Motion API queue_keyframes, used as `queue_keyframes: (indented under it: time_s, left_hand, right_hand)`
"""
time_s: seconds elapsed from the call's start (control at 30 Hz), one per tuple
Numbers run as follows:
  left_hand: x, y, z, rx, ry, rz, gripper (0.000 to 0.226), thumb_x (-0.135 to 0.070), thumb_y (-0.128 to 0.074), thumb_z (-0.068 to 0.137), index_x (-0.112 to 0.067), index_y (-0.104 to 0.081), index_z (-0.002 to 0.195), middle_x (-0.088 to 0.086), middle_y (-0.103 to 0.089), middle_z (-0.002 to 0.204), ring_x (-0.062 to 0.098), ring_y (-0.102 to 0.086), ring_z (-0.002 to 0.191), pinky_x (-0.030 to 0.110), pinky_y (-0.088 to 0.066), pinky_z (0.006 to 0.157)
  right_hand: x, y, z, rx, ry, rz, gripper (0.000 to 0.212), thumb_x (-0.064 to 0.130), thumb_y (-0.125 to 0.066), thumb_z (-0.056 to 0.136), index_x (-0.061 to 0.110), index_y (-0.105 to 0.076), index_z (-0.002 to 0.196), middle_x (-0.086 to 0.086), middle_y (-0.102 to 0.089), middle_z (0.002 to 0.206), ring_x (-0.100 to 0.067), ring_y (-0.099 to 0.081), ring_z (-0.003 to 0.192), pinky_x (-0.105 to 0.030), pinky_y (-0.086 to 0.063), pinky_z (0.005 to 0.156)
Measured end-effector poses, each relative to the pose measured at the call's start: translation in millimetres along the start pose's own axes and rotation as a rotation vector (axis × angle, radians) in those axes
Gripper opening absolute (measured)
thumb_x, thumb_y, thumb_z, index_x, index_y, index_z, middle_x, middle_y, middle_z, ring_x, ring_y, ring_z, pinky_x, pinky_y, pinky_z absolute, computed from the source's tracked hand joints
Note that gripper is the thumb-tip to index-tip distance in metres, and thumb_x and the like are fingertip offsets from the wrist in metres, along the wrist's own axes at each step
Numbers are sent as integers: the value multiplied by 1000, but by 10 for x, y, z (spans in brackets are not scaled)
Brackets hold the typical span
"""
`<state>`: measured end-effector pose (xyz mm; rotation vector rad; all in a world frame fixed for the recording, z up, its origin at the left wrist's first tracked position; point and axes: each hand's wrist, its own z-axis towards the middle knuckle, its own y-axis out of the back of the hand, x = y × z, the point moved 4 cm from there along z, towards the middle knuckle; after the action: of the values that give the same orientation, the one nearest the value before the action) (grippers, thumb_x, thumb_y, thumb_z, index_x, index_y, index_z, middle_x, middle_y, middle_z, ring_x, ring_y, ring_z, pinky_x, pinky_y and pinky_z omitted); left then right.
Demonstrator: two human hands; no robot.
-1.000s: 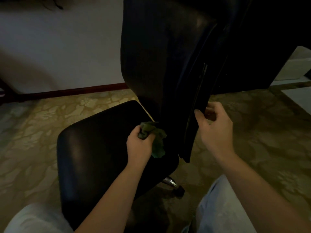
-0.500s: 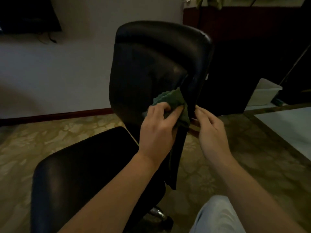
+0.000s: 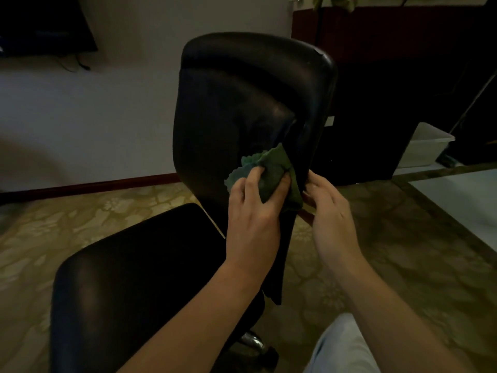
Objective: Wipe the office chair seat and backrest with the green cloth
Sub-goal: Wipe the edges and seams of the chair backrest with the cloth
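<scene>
Left hand (image 3: 252,208) grips the bunched green cloth (image 3: 271,170) against the backrest (image 3: 242,103) at centre frame, right hand (image 3: 330,208) touching its edge, grip unclear; pushing hard could likely swing the backrest away or let the cloth slip.

Backrest (image 3: 242,103): black, glossy, tall, rounded top, standing upright.
Seat (image 3: 139,278): black, padded, level, below and in front of the backrest.
Green cloth (image 3: 271,162): crumpled, scallop-edged, pressed against the backrest's lower side edge.
</scene>
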<state>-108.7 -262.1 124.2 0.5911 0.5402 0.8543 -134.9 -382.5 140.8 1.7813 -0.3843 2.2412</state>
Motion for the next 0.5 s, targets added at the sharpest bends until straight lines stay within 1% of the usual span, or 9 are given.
queue_keyframes:
  time_s: [0.07, 0.13, 0.17, 0.2, 0.27, 0.33, 0.37, 0.47, 0.5]
  left_hand:
    - [10, -14, -12, 14, -10, -9, 43, -22, -54, 100, -21, -56, 143, 24, -40, 146, 44, -42, 131, 55, -50, 101]
    - [11, -27, -25, 38, -19, -14, 46, -17, -65, 96, -19, -57, 141, 24, -42, 144, 45, -44, 131, 53, -55, 95]
    - [20, -28, -38, 54, -28, -17, 45, -15, -67, 95, -18, -59, 139, 24, -44, 142, 45, -45, 130, 53, -57, 92]
    - [42, -24, -57, 77, -45, -17, 43, -14, -68, 94, -16, -61, 136, 23, -46, 141, 45, -46, 129, 54, -58, 89]
    - [122, 16, -114, 140, -109, -4, 37, -11, -70, 92, -13, -67, 128, 22, -50, 138, 44, -47, 129, 53, -60, 85]
    - [226, 110, -159, 164, -175, -15, 31, -10, -68, 91, -12, -71, 122, 22, -53, 136, 42, -50, 128, 52, -59, 88]
    - [265, 177, -153, 141, -190, -29, 31, -11, -64, 92, -11, -71, 122, 22, -54, 136, 41, -51, 127, 50, -58, 93]
    - [279, 358, -10, -13, -160, -67, 37, -12, -56, 95, -9, -65, 131, 24, -49, 141, 39, -49, 132, 42, -46, 105]
    - [242, 363, 45, -35, -153, -71, 39, -13, -53, 96, -9, -63, 134, 24, -47, 144, 39, -47, 134, 41, -43, 108]
  right_hand:
    - [22, 2, -7, 30, 6, 5, 35, 21, -38, 105, 27, -61, 130, 18, -69, 114, 6, -61, 106, -15, -51, 88]
    - [29, 15, -9, 53, 7, 0, 35, 21, -37, 106, 29, -62, 128, 21, -69, 111, 8, -62, 104, -11, -50, 83]
    - [26, 22, -6, 53, 2, -2, 34, 21, -37, 106, 29, -62, 128, 21, -69, 110, 8, -62, 103, -10, -50, 81]
    - [28, 26, -4, 47, -3, -4, 34, 22, -38, 106, 29, -62, 128, 20, -69, 110, 9, -62, 102, -11, -50, 81]
    - [24, 26, 2, 30, -14, -6, 33, 24, -40, 105, 29, -62, 129, 16, -70, 113, 6, -62, 105, -20, -52, 90]
    - [23, 13, -4, 31, -22, 3, 32, 24, -41, 105, 28, -62, 128, 12, -70, 113, 0, -64, 107, -28, -51, 94]
    - [26, 6, -10, 34, -21, 10, 32, 23, -41, 105, 28, -63, 127, 12, -71, 112, -1, -65, 106, -28, -51, 93]
    - [19, -9, -28, 23, -29, 30, 30, 23, -42, 104, 28, -62, 127, 12, -71, 110, -2, -66, 103, -28, -52, 90]
    - [14, -10, -32, 16, -30, 31, 30, 24, -42, 104, 28, -62, 127, 12, -71, 110, -2, -66, 103, -29, -53, 90]
